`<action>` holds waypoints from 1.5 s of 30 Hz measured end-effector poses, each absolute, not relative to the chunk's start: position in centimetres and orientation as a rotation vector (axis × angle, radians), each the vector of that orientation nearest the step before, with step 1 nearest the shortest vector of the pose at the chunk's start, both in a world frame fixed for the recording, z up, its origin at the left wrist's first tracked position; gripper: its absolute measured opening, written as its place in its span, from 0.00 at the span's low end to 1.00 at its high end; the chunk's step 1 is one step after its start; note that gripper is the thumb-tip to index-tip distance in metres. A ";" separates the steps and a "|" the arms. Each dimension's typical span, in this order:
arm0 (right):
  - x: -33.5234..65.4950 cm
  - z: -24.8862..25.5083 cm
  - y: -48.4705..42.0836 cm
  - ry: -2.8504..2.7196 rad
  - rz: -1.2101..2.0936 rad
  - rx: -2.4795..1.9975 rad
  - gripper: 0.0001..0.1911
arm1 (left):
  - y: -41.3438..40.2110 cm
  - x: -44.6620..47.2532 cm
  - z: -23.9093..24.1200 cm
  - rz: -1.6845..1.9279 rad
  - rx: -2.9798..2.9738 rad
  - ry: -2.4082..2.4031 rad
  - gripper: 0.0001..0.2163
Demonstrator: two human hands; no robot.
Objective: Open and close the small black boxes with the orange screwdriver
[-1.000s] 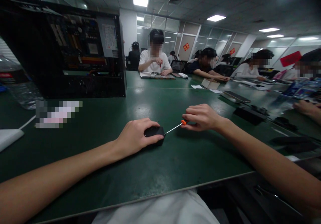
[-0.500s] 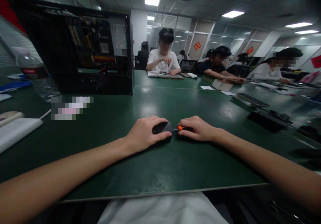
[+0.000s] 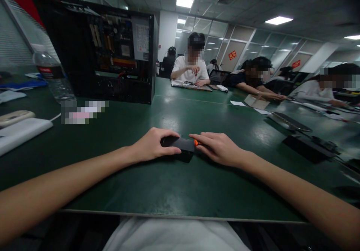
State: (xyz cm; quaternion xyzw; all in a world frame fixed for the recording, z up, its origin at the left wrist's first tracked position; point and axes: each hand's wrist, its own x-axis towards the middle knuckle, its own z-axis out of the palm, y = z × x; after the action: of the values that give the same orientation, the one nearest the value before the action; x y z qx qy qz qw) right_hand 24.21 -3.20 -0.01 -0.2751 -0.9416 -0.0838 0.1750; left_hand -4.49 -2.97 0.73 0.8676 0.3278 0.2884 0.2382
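Note:
A small black box-shaped device [image 3: 182,145] lies on the green table [image 3: 174,183] in front of me. My left hand [image 3: 153,146] is wrapped round its left end, holding it down. My right hand [image 3: 218,148] rests at the device's right end, closed round a small screwdriver [image 3: 196,143]. Only the orange collar of the screwdriver shows, right against the device; the shaft is hidden.
An open black computer case [image 3: 107,56] stands at the back left, with a water bottle [image 3: 53,76] beside it. White flat items [image 3: 22,129] lie at the left. Several other people sit along the far and right sides, with laptops and black parts [image 3: 308,148] before them.
My right hand has moved in from the right, bringing the screwdriver up to the device so its shaft no longer shows. My view has turned slightly left. My left hand still holds the device.

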 end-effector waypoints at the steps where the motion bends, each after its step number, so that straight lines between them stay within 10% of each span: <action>1: 24.0 0.1 -3.3 -2.672 -0.145 -0.771 0.20 | -3.1 -4.3 0.7 0.789 2.367 0.908 0.18; 6: 24.5 0.9 -2.4 -2.694 0.126 -0.699 0.17 | -3.3 -4.3 0.8 0.824 2.352 0.905 0.18; 17: 24.3 0.0 -2.0 -2.655 -0.464 -0.717 0.19 | -3.4 -4.1 0.4 0.860 2.318 0.961 0.18; 29: 23.2 0.1 -1.6 -2.592 0.604 -0.805 0.21 | -3.5 -4.3 0.4 0.894 2.323 0.878 0.18; 45: 24.0 0.1 -1.6 -2.588 -0.023 -1.140 0.18 | 1.4 -6.4 0.0 0.863 2.042 1.158 0.18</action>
State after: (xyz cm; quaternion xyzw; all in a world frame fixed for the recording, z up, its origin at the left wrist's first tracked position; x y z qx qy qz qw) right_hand 23.95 -1.58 0.08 -0.3980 -0.9040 -0.0080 0.1561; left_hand -6.41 1.41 0.04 0.7750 0.4394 0.3273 0.3149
